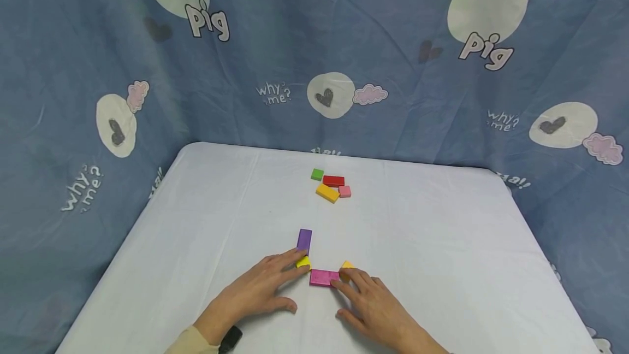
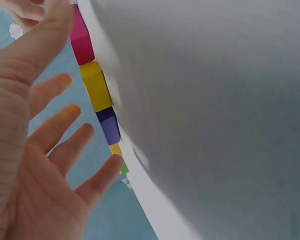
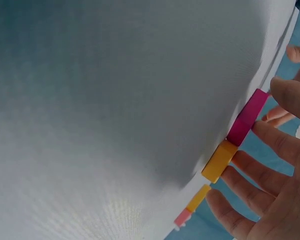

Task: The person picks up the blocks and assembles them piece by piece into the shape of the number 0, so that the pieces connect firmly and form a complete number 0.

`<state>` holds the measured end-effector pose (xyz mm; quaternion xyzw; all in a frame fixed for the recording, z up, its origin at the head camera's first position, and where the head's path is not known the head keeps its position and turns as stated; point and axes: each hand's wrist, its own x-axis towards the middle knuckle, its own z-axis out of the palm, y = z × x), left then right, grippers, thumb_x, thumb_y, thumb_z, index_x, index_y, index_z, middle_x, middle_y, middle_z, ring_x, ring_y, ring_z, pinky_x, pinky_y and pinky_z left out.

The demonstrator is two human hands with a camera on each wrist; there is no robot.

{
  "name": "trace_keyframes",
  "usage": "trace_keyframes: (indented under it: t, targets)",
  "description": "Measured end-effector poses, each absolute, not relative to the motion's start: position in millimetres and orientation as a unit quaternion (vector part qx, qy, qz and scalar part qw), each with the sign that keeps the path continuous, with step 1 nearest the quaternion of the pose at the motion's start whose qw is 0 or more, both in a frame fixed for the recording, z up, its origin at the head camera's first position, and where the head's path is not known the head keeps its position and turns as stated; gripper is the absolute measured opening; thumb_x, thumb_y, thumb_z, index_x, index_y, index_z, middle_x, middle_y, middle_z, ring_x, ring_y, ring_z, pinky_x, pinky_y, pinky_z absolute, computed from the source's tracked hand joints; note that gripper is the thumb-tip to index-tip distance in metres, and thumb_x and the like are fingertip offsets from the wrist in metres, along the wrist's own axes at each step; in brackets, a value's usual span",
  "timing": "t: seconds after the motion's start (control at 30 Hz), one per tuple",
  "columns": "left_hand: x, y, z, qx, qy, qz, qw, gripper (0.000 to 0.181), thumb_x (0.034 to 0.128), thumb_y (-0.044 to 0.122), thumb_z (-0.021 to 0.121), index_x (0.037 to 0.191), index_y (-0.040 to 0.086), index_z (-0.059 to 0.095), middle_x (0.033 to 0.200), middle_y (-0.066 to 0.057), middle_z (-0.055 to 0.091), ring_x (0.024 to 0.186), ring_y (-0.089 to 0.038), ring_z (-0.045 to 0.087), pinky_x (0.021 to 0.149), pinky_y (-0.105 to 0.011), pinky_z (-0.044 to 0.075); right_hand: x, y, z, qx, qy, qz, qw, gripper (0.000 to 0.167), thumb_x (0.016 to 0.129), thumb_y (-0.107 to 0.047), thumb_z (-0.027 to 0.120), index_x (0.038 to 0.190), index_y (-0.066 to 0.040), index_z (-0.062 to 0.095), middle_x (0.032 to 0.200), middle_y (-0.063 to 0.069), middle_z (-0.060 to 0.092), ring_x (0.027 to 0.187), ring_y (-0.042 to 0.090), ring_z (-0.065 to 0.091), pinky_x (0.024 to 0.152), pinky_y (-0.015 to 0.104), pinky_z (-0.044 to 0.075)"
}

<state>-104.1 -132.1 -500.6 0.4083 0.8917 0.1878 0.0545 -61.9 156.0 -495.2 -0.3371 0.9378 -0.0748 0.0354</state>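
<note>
Left hand (image 2: pixel 40 182) — fingers apart — beside magenta block (image 2: pixel 82 41), yellow block (image 2: pixel 95 86), purple block (image 2: pixel 109 126) on table (image 2: pixel 205 100); yellow between the others.

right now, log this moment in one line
left hand: at yellow block | right hand: at magenta block, orange block | purple block: beyond yellow

A curtained-off spot, home or studio unclear: a cartoon-printed blue cloth backdrop (image 1: pixel 275 31) hangs behind and beside a white cloth-covered surface (image 1: pixel 442 245).
</note>
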Motion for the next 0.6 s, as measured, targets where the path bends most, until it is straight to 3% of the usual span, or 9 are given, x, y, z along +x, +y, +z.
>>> trace_keyframes:
  t: [0.3, 0.6]
  targets:
    - [-105.0, -127.6, -502.2, 0.405, 0.900, 0.146, 0.068, 0.069, 0.0853, 0.052, 0.069, 0.142, 0.015, 0.053, 0.153, -0.005, 0.038, 0.140, -0.019, 0.034, 0.106, -0.048, 0.035, -61.8, 156.6, -495.2, -0.343, 0.936, -0.073, 0.023, 0.052, 0.094, -0.047, 0.060, 0.138, -0.021, 0.054, 0.140, 0.004, 0.047, 0.129, 0.023, 0.045, 0.090, 0.045, 0.050]
    - [-104.7, -127.2, -502.7, 0.402, 0.901, 0.147, 0.070, 0.072, 0.0823, 0.050, 0.073, 0.142, 0.016, 0.053, 0.153, -0.004, 0.038, 0.140, -0.018, 0.034, 0.105, -0.047, 0.037, -62.8, 156.9, -494.7, -0.344, 0.936, -0.068, 0.029, 0.052, 0.095, -0.048, 0.059, 0.139, -0.021, 0.054, 0.141, 0.003, 0.047, 0.129, 0.023, 0.044, 0.092, 0.045, 0.049]
